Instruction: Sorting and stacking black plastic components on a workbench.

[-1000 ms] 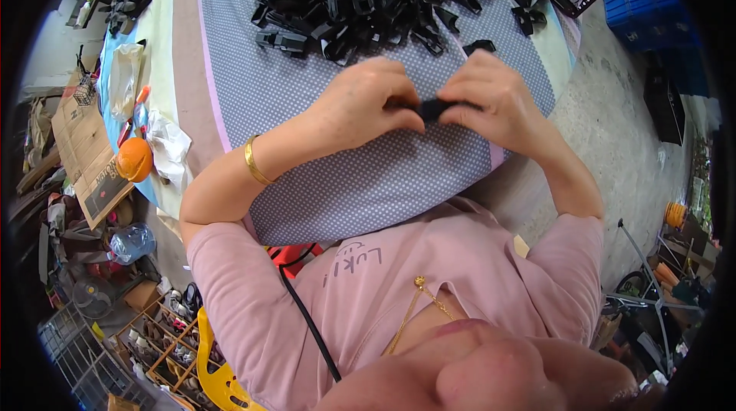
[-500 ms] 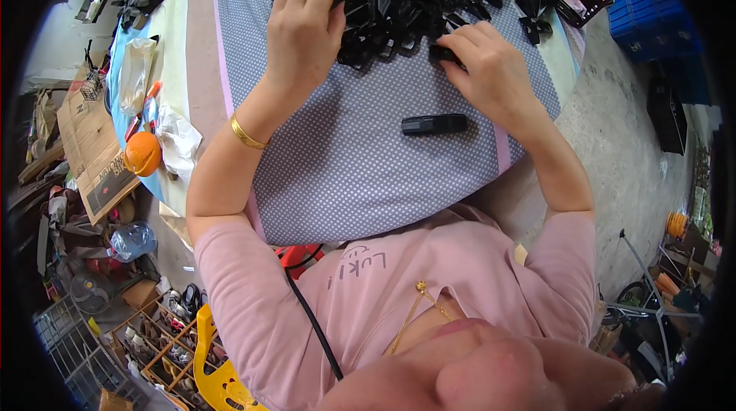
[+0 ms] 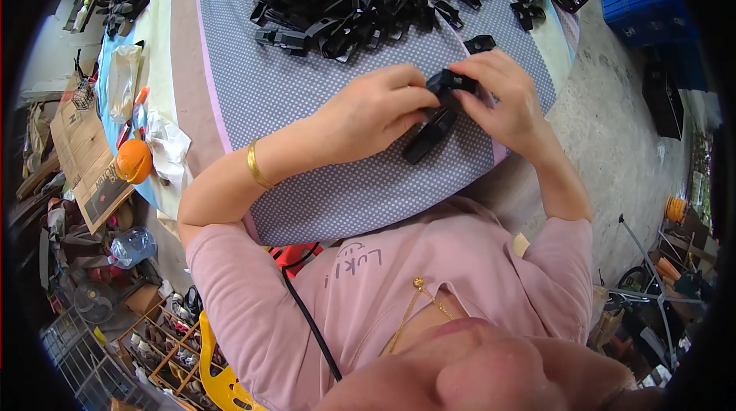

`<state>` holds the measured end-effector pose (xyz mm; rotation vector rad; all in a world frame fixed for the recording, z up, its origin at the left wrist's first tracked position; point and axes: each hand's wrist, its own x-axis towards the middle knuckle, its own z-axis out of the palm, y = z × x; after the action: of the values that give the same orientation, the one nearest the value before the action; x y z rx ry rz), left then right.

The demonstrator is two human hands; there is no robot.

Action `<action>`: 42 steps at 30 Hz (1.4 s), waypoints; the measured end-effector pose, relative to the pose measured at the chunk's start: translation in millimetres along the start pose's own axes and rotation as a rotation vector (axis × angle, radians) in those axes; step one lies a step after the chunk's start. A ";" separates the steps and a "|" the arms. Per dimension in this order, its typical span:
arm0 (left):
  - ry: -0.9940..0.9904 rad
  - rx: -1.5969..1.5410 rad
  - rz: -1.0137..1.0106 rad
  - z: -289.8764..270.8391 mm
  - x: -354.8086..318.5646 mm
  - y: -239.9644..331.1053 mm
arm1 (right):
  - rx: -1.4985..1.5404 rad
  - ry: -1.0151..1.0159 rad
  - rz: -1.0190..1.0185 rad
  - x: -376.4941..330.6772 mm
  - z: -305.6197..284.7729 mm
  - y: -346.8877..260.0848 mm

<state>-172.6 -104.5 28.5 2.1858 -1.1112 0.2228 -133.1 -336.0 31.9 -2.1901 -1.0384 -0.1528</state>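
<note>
Black plastic parts [image 3: 330,1] make a big heap, cut off at the top, and nearer, the left hand [image 3: 382,102] and right hand [image 3: 507,93] have fingers pinched on one half-hidden black piece [image 3: 452,80], though I can't tell if it joins the dark bit [image 3: 426,139] below.

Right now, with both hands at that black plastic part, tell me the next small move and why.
Probably have the left hand steady the black plastic part: the right hand pinches its right end, the left is at its left side, and whether it joins the elongated black piece just below is unclear, so steadying seems safer than pulling.
</note>
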 end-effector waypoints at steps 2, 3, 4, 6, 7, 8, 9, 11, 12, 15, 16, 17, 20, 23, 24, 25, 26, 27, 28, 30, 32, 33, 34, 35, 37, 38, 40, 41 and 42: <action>-0.118 -0.283 -0.322 -9.8 2.4 7.5 | 0.023 -0.017 -0.001 -7.9 2.2 -0.9; -0.120 -0.287 -0.322 -10.5 2.7 7.6 | 0.040 -0.031 -0.003 -11.8 2.2 -2.6; -0.118 -0.205 -0.271 -10.8 3.0 7.3 | 0.040 -0.032 0.002 -14.4 1.2 -5.3; -0.118 -0.125 -0.224 -10.0 3.2 5.2 | 0.015 -0.063 -0.011 -16.2 -0.7 -10.4; -0.140 0.015 -0.088 -9.6 3.4 1.7 | 0.019 -0.064 -0.009 -16.1 -3.0 -10.7; -0.161 0.155 0.048 -9.3 3.4 -1.5 | -0.005 -0.089 0.001 -16.3 -6.9 -10.1; -0.162 0.154 0.046 -8.7 4.1 -4.1 | -0.032 -0.114 0.010 -16.5 -9.8 -9.3; -0.146 0.229 0.071 -7.6 4.7 -7.6 | -0.067 -0.080 0.019 -15.5 -11.0 -8.3; -0.145 0.228 0.071 -5.8 5.0 -8.4 | -0.105 -0.044 0.030 -15.5 -11.5 -7.7; -0.076 0.235 0.039 -2.1 5.1 -8.2 | -0.134 -0.061 0.047 -13.1 -9.6 -8.7; -0.113 0.207 -0.035 -1.8 4.5 -6.9 | -0.133 -0.061 0.047 -11.9 -9.2 -8.6; -0.150 0.179 -0.108 -1.4 3.8 -5.4 | -0.162 -0.028 0.052 -10.3 -9.2 -8.5; -0.006 0.102 -0.304 4.6 -1.0 0.7 | -0.110 0.034 0.019 -5.8 -8.3 -10.2; -0.009 0.014 -0.410 -1.9 -0.1 3.9 | 0.006 0.025 -0.034 -2.4 -0.5 -14.9; -0.011 0.012 -0.407 -5.7 0.1 4.9 | 0.041 -0.013 -0.048 -2.6 1.3 -14.7; -0.016 -0.012 -0.443 -10.6 -0.5 5.9 | 0.041 -0.012 -0.045 -3.4 0.3 -12.9; -0.021 -0.036 -0.479 -13.9 -0.8 5.7 | 0.019 -0.015 -0.043 -4.2 -1.6 -10.0; -0.022 -0.038 -0.479 -16.1 -1.8 5.1 | -0.002 -0.020 -0.044 -4.0 -2.9 -9.1; -0.052 -0.047 -0.483 -17.7 -2.5 4.3 | -0.002 -0.021 -0.042 -2.8 -4.3 -9.0; -0.084 -0.057 -0.488 -17.1 -2.3 4.4 | -0.102 -0.014 -0.093 -0.5 -7.0 -8.5; -0.054 -0.058 -0.498 -14.0 -0.7 6.8 | -0.099 -0.036 -0.114 -0.6 -7.2 -5.8; -0.055 -0.058 -0.501 -12.9 -1.2 6.9 | -0.094 -0.056 -0.138 -0.7 -6.8 -4.9; -0.039 -0.050 -0.485 -11.6 -2.0 6.7 | -0.091 -0.058 -0.138 -0.4 -8.7 -5.7; -0.022 -0.041 -0.470 -10.8 -2.6 6.6 | -0.125 -0.090 -0.137 0.4 -12.5 -8.0; -0.016 -0.024 -0.463 -10.8 -2.8 7.7 | -0.155 -0.123 -0.141 0.3 -13.9 -9.5; -0.009 -0.008 -0.454 -10.9 -2.9 7.9 | -0.151 -0.128 -0.144 0.1 -13.1 -9.4; 0.001 -0.015 -0.435 -9.5 -1.8 6.4 | -0.149 -0.132 -0.148 2.0 -10.4 -7.2; 0.012 -0.023 -0.415 -8.4 -1.2 5.5 | -0.076 -0.136 -0.188 6.4 -6.3 -5.0; 0.009 -0.024 -0.412 -6.0 -0.2 5.1 | -0.005 -0.139 -0.224 8.1 -3.0 -5.1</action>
<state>-175.8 -102.7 35.4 2.3303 -0.6322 0.0362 -130.8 -330.5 40.0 -2.1083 -1.3624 -0.1056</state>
